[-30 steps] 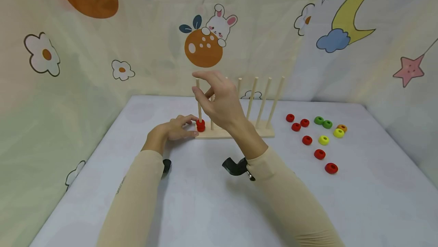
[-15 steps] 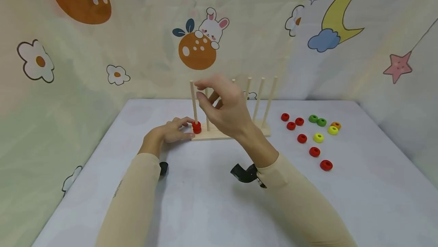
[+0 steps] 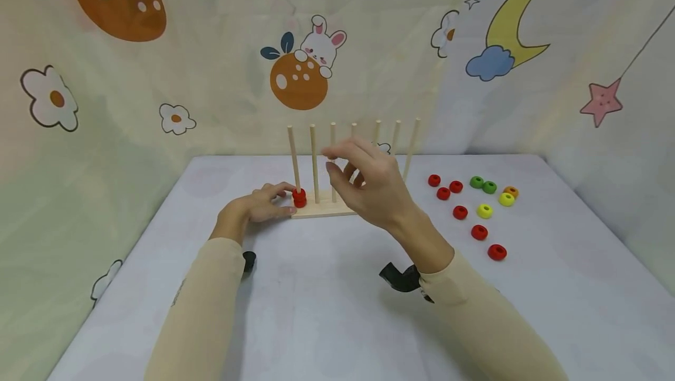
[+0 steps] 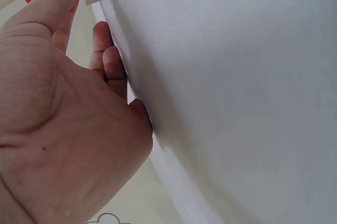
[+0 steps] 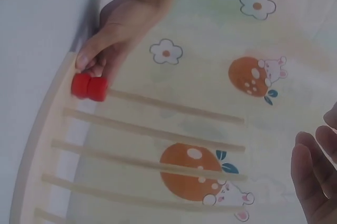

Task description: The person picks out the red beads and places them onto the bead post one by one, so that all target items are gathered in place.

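A wooden peg stand (image 3: pixel 323 211) with several upright pegs stands on the table. Its leftmost peg (image 3: pixel 293 158) carries two red beads (image 3: pixel 299 198), stacked at the bottom. My left hand (image 3: pixel 262 203) holds the left end of the base, thumb at the front edge and index finger behind; in the left wrist view the thumb (image 4: pixel 50 0) lies by the wood. In front of the middle pegs, my right hand (image 3: pixel 371 184) hovers with fingers loosely bent and nothing between them. It hides part of the right pegs and base. Its fingertips (image 5: pixel 303 155) show in the right wrist view.
To the right lie loose beads: several red ones (image 3: pixel 460 212), two green (image 3: pixel 477 182), two yellow (image 3: pixel 484 211) and an orange one (image 3: pixel 511 191). A patterned cloth (image 3: pixel 221 64) hangs behind the white table (image 3: pixel 327 310).
My right hand has moved away from the top of the leftmost peg, rightward and down. The left hand stays at the base end. The head view has shifted slightly.
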The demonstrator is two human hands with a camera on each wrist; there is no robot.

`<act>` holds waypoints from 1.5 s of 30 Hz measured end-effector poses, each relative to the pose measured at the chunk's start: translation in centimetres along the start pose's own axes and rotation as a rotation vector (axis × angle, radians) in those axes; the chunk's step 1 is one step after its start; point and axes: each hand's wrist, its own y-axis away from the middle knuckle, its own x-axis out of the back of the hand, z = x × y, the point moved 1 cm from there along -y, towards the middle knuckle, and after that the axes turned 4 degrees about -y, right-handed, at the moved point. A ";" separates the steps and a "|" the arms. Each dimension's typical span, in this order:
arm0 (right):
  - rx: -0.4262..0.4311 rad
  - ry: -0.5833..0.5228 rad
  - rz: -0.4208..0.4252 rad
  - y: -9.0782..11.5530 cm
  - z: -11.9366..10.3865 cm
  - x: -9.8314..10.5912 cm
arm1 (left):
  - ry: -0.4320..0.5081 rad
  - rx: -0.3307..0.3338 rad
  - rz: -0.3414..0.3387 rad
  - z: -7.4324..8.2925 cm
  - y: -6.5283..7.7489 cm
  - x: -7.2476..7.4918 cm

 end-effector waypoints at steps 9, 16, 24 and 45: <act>-0.043 0.032 -0.031 2.1 1.5 2.0 | -0.013 -0.010 0.000 -0.1 -0.3 -0.2; -0.022 0.052 -0.055 1.6 1.9 3.3 | -0.009 0.010 0.006 -0.8 -1.2 -0.2; -0.086 0.112 -0.088 3.6 2.6 5.2 | 0.007 0.033 -0.006 -1.0 -1.3 -0.2; -0.200 0.226 -0.171 9.3 5.2 10.2 | 0.012 0.033 -0.010 -0.2 -0.4 -0.1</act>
